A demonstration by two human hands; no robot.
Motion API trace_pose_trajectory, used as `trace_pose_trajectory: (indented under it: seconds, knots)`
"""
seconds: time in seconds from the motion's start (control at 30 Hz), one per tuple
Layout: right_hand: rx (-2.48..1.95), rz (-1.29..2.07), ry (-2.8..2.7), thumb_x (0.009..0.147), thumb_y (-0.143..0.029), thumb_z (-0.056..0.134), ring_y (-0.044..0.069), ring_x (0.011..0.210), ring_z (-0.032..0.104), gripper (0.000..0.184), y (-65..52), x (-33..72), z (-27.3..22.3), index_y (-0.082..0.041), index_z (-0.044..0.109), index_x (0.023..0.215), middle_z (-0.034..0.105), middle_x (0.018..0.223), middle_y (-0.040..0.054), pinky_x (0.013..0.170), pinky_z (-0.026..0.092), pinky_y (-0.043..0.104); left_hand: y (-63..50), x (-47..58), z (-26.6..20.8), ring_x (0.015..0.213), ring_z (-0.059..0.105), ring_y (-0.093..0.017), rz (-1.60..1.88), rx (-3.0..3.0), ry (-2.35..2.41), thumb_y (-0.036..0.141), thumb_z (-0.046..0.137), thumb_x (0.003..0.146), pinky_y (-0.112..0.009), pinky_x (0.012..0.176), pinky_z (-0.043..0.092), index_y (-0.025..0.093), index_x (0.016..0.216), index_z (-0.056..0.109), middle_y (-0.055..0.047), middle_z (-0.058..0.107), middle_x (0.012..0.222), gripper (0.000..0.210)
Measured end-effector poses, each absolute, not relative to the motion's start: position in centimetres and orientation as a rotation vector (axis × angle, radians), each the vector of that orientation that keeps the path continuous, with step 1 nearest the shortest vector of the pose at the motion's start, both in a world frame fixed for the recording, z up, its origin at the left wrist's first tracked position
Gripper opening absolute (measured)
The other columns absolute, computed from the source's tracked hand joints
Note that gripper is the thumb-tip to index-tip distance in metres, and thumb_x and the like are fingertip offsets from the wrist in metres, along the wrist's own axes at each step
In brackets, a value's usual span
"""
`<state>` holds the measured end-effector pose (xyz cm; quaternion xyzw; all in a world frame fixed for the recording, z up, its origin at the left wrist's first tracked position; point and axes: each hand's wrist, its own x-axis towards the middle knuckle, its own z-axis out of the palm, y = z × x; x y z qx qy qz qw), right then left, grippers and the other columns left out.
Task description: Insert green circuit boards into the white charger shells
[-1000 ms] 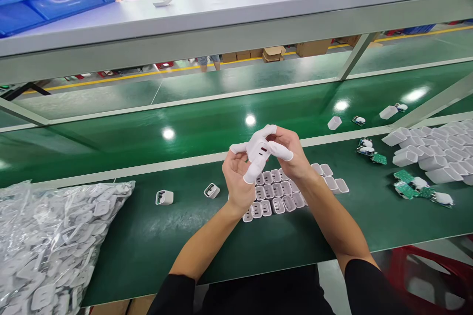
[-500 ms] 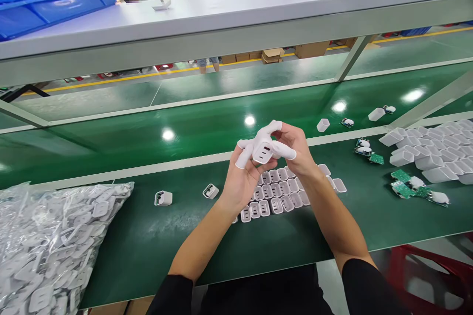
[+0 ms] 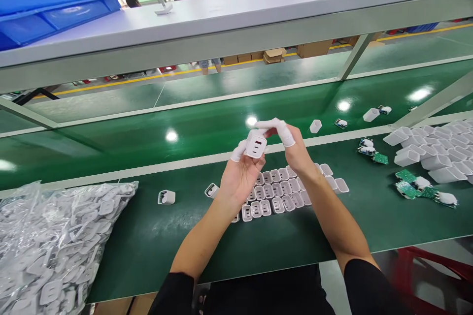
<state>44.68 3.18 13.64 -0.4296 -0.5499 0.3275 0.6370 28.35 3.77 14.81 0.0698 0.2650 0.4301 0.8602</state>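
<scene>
Above the bench I hold a white charger (image 3: 256, 146), its face with a few port slots turned toward me. My left hand (image 3: 236, 177) is closed around its lower left side, thumb against the edge. From the right, my right hand (image 3: 297, 150) curls over the charger's top and back, where some fingertips are hidden. White finger cots cover several fingertips on both hands. Below my hands, rows of white port covers (image 3: 277, 190) lie open side up on the green bench (image 3: 177, 251). To the left, two white housings (image 3: 166, 197) have parts showing inside.
At left lies a clear bag (image 3: 74, 236) full of white plastic parts. Stacked empty housings (image 3: 428, 150) stand at right, beside green circuit boards (image 3: 408, 189). A raised shelf (image 3: 236, 15) with blue trays (image 3: 55, 5) crosses the far side. A red stool (image 3: 410, 275) is at lower right.
The charger has shifted slightly left and up. My right fingers have moved from its front side to its top and back, leaving the port face uncovered.
</scene>
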Motion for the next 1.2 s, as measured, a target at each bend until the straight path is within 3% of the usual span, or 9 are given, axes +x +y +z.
trace_pose_trajectory:
  seconds: [0.13,0.23,0.3,0.4,0.7,0.9,0.97,1.07,1.2]
  knots:
    - [-1.013,0.626,-1.194,0.110,-0.083,0.041,0.024,0.101,0.073,0.071,3.0,45.9,13.6,-0.031,0.088,0.121,0.081,0.108,0.0055,0.106,0.057,0.047,5.4,27.3,13.0,0.094,0.078,-0.017,1.049,0.430,0.560,0.031,0.081,0.098,-0.026,0.079,0.066,0.021,0.109,0.070,-0.008,0.077,0.113,0.018]
    - [-1.016,0.506,-1.160,0.111,-0.082,0.038,0.025,0.102,0.075,0.073,2.5,47.0,14.4,-0.031,0.089,0.119,0.083,0.109,0.0063,0.103,0.060,0.048,9.8,25.7,11.2,0.101,0.076,-0.020,1.213,1.142,0.755,0.035,0.084,0.093,-0.032,0.086,0.065,0.023,0.103,0.064,-0.006,0.075,0.116,0.025]
    - [-1.012,0.423,-1.147,0.112,-0.081,0.036,0.026,0.101,0.076,0.073,2.2,47.7,14.9,-0.031,0.089,0.116,0.084,0.107,0.0066,0.102,0.061,0.050,13.7,24.6,9.9,0.095,0.071,-0.018,1.073,1.789,1.091,0.028,0.075,0.097,-0.031,0.088,0.061,0.023,0.105,0.062,-0.005,0.070,0.110,0.015]
    - [-0.996,0.337,-1.151,0.114,-0.078,0.032,0.027,0.103,0.078,0.073,1.9,48.3,15.4,-0.031,0.088,0.114,0.084,0.108,0.0068,0.100,0.063,0.050,19.1,23.3,7.8,0.083,0.061,-0.017,0.898,2.007,1.296,0.007,0.072,0.089,-0.032,0.084,0.053,0.021,0.093,0.059,-0.004,0.060,0.103,0.020]
    - [-1.000,0.313,-1.153,0.116,-0.074,0.028,0.029,0.105,0.078,0.074,1.6,49.0,15.2,-0.030,0.087,0.110,0.083,0.105,0.0077,0.098,0.063,0.053,23.4,20.6,2.9,0.089,0.058,-0.023,0.606,2.087,1.555,0.003,0.073,0.087,-0.034,0.085,0.044,0.022,0.089,0.055,-0.005,0.055,0.098,0.026]
    - [-0.993,0.283,-1.155,0.115,-0.075,0.030,0.028,0.102,0.078,0.074,1.5,49.2,15.7,-0.028,0.087,0.110,0.082,0.105,0.0085,0.098,0.062,0.052,22.8,19.8,4.9,0.105,0.061,-0.028,0.791,2.016,1.575,0.015,0.079,0.087,-0.039,0.093,0.046,0.022,0.116,0.066,-0.012,0.057,0.128,0.032]
    - [-0.985,0.264,-1.135,0.115,-0.076,0.032,0.029,0.102,0.078,0.073,1.5,49.3,15.9,-0.027,0.087,0.106,0.082,0.103,0.0093,0.095,0.063,0.051,22.2,20.6,5.7,0.098,0.061,-0.025,0.850,1.971,1.476,0.019,0.077,0.091,-0.037,0.090,0.046,0.022,0.112,0.069,-0.010,0.059,0.122,0.022]
    - [-0.972,0.226,-1.130,0.116,-0.072,0.038,0.028,0.098,0.077,0.068,1.3,49.1,16.1,-0.026,0.086,0.102,0.081,0.099,0.0089,0.091,0.062,0.049,20.6,22.6,6.8,0.076,0.055,-0.018,0.880,1.821,1.283,0.026,0.074,0.096,-0.033,0.076,0.046,0.023,0.106,0.073,-0.003,0.058,0.093,0.011]
    - [-1.072,0.260,-1.313,0.114,-0.055,0.061,0.024,0.092,0.074,0.039,0.2,47.9,16.2,-0.027,0.083,0.099,0.079,0.097,0.0047,0.089,0.058,0.044,16.0,24.7,8.9,0.056,0.042,-0.011,0.990,1.535,1.041,0.043,0.065,0.104,-0.026,0.058,0.039,0.026,0.132,0.069,0.003,0.056,0.079,0.033]
